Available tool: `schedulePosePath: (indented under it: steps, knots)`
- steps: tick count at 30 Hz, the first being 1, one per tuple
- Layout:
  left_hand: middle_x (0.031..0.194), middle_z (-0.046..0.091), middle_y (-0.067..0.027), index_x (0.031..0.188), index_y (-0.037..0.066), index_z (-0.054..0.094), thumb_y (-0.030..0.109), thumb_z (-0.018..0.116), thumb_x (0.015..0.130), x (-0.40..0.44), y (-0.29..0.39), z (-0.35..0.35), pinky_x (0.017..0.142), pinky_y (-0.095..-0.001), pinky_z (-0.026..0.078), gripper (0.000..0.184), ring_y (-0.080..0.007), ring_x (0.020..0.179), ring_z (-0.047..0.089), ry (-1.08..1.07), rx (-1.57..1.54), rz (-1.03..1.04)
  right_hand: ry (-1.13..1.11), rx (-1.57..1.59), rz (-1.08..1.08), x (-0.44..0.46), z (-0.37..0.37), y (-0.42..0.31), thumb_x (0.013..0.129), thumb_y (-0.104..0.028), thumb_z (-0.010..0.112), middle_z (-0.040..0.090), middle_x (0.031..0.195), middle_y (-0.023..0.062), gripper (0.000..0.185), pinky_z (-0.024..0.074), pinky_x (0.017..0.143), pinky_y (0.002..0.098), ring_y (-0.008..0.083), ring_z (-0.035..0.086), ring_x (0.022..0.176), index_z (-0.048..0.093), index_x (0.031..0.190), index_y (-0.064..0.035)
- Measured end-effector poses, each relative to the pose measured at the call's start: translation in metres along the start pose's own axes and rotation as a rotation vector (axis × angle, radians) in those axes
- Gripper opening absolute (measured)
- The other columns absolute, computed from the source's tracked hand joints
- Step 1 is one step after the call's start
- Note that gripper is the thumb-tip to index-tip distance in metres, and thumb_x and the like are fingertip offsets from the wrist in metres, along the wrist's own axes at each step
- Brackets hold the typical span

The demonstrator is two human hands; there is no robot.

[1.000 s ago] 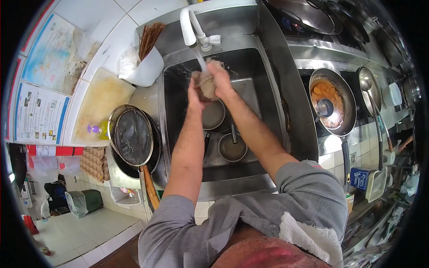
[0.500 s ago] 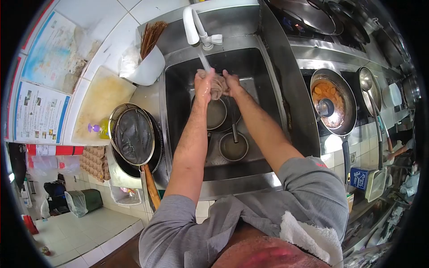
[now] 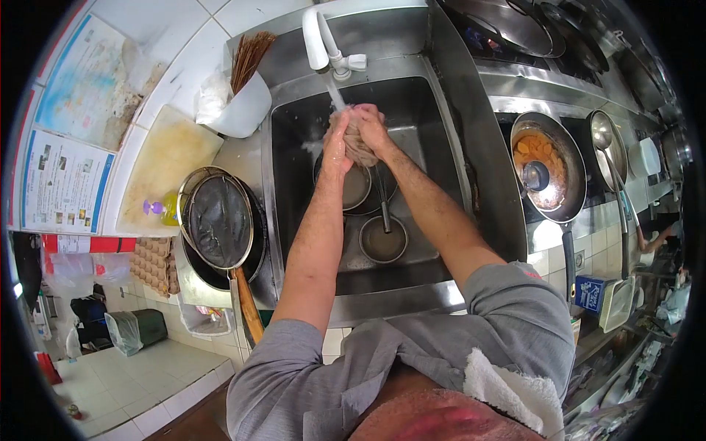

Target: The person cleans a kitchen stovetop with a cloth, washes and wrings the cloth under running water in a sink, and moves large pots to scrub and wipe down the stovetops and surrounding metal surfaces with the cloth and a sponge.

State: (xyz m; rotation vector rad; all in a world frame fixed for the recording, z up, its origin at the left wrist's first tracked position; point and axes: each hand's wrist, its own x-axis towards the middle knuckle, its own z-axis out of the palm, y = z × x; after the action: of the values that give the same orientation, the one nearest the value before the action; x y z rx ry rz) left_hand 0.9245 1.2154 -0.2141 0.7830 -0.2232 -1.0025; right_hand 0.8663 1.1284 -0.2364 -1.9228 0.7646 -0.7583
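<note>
Sink [image 3: 408,94]: lay beneath and around the grip, with dark walls and a metal rim.
Pan [image 3: 548,202]: stood outside the sink, right of the grip, with orange food inside.
Strainer [image 3: 218,219]: rested on a black pan [image 3: 193,268], left of the grip and outside the sink.
Tap [image 3: 315,44]: stood beyond the grip, spout angled toward it.
Pot [image 3: 351,189]: sat below the grip, partly hidden by it.
Small pot [image 3: 382,242]: sat on the near side of the grip.
Left hand [image 3: 337,140], right hand [image 3: 373,126]: both closed around the cloth [image 3: 360,151], pressing it from either side. Good rinsing, as judged, called for firm palms, the folds turned in rotation into the flow, and each squeeze made low to limit splash.
Cloth: beige-brown, bunched and creased, apparently wet; it lay between the palms, above the pot. Fingers covered part of it; remaining dirt could not be told.
Water [image 3: 336,95]: fell in a narrow stream onto the far side of the grip.
</note>
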Motion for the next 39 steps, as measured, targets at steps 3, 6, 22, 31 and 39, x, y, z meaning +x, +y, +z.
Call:
schedulePosePath:
  steps: [3,6,22,31,39]
  knots:
    - [0.103,0.06,-0.0074,0.11,0.005,0.056,0.014,0.063,0.083,-0.006,0.006,0.011,0.078,-0.033,0.05,0.029,-0.0192,0.09,0.06,0.008,0.102,0.109,-0.471,1.314,0.584,-0.012,-0.033,-0.018,0.088,-0.035,0.054,0.052,0.122,0.0101,0.04,0.0382,0.097,0.044,0.0269,0.05,0.113,0.054,0.117,-0.0066]
    - [0.086,0.061,-0.0056,0.099,0.002,0.058,-0.004,0.061,0.07,0.003,0.004,0.003,0.067,-0.03,0.051,0.029,-0.0167,0.075,0.061,0.011,0.323,0.083,-0.869,1.311,0.688,-0.022,-0.031,0.008,0.082,-0.029,0.062,0.057,0.116,0.0097,0.041,0.0415,0.094,0.046,0.026,0.055,0.107,0.053,0.117,-0.0087]
    - [0.084,0.064,-0.0118,0.094,-0.001,0.059,0.013,0.06,0.075,0.026,-0.009,-0.012,0.069,-0.0352,0.048,0.023,-0.0208,0.077,0.062,0.299,1.446,0.206,-0.175,-0.193,0.106,-0.039,0.026,0.01,0.06,-0.005,0.074,0.062,0.093,0.0199,0.047,0.0483,0.078,0.0439,0.0381,0.06,0.091,0.055,0.103,-0.002]
    - [0.109,0.055,-0.0092,0.107,0.003,0.056,0.001,0.059,0.073,0.01,0.006,-0.064,0.089,-0.0301,0.041,0.035,-0.0178,0.102,0.052,0.285,0.619,0.122,-0.32,0.7,0.374,0.017,-0.031,0.007,0.07,-0.007,0.07,0.058,0.103,0.0148,0.049,0.0481,0.076,0.031,0.0237,0.06,0.089,0.051,0.116,-0.0021]
    - [0.099,0.06,-0.0067,0.111,0.001,0.056,0.002,0.059,0.068,0.004,0.017,-0.024,0.082,-0.0268,0.042,0.043,-0.0159,0.091,0.055,0.018,0.826,0.012,-0.198,0.012,-0.064,0.026,-0.045,-0.066,0.069,-0.007,0.067,0.066,0.084,0.0066,0.025,0.0486,0.077,0.0319,0.0185,0.063,0.081,0.065,0.094,-0.0038]
